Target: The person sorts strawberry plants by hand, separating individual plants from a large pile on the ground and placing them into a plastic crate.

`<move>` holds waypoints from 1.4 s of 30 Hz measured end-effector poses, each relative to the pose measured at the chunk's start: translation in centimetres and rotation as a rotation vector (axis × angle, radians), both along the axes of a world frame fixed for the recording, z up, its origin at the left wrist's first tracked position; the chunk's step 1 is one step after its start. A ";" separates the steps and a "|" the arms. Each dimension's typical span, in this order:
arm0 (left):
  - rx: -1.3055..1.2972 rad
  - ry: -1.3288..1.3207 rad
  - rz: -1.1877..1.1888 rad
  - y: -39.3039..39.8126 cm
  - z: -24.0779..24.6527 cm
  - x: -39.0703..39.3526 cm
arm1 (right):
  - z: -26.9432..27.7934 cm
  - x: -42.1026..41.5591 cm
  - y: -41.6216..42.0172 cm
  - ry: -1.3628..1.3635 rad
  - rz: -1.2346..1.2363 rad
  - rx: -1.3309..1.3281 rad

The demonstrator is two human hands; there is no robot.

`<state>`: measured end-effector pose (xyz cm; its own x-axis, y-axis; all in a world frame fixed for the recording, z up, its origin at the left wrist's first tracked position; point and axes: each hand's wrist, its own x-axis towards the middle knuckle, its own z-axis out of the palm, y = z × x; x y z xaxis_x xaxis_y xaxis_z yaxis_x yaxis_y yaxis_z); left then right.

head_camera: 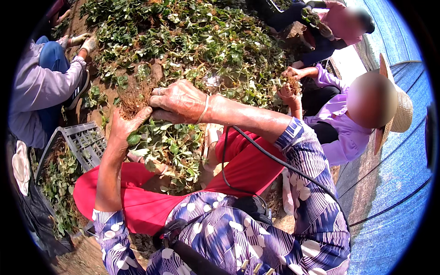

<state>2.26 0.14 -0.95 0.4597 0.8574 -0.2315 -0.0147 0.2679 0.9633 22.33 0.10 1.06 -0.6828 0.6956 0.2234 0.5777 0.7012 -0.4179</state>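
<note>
My left hand (124,124) is closed around a bunch of bare-root seedlings that look like strawberry plants. Their brown roots (134,99) stick up above the thumb, and green leaves (142,142) hang beneath the hand. My right hand (182,103), with a ring on one finger and a pale band at the wrist, has its fingers curled at the right side of the roots. Its fingertips meet the left thumb tip; whether they pinch any roots is hidden. Below both hands, more leafy seedlings (178,154) lie between my red-trousered legs.
A wide heap of seedlings (192,44) covers the ground ahead. Left stands a grey plastic crate (86,141) beside more plants. One co-worker in gloves (90,44) sits left; a straw-hatted co-worker (343,137) holds roots at right, another beyond. A black cable (275,154) crosses my right arm.
</note>
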 end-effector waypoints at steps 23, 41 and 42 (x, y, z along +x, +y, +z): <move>0.237 -0.001 -0.184 -2.3 1.0 -0.8 | -1.0 1.1 0.8 0.621 0.298 -1.507; -0.304 -0.044 -0.080 -0.2 0.6 -0.9 | 3.3 3.3 3.7 0.049 0.054 -0.204; -0.247 -0.072 -0.075 -0.3 0.5 -1.1 | 4.0 3.4 3.9 0.027 0.009 -0.213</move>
<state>1.16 -0.15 -0.44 0.5426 0.7419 -0.3939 -0.0518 0.4976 0.8659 25.68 4.03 5.10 -0.6849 0.7230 0.0899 0.5586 0.6003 -0.5723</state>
